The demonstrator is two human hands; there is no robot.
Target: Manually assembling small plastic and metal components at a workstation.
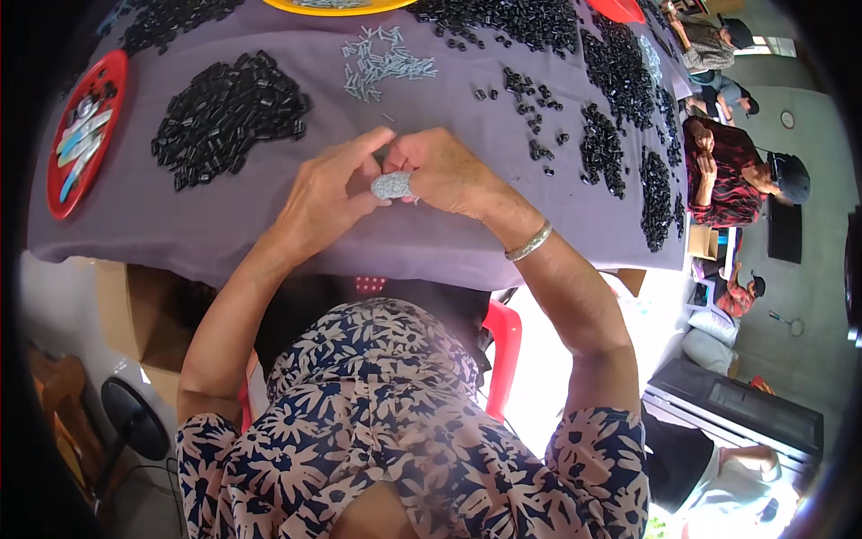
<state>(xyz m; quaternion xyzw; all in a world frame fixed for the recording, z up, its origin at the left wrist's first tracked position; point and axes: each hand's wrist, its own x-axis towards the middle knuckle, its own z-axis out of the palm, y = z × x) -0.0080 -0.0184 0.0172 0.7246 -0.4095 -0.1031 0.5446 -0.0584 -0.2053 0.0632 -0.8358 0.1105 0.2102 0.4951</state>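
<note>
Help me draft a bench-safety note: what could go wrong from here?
The lone grey pin, lying on the purple cloth just beyond the left hand and right hand, might get brushed away and lost. The scattered black pieces could mix with the black pile beside them if the right arm swept sideways. The red tray sits near the cloth's left edge; a knock might spill it.

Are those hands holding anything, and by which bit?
I can't tell: the left hand and right hand are close together, so something small could be hidden there. The grey cover looks worn on the right thumb, not held.
</note>
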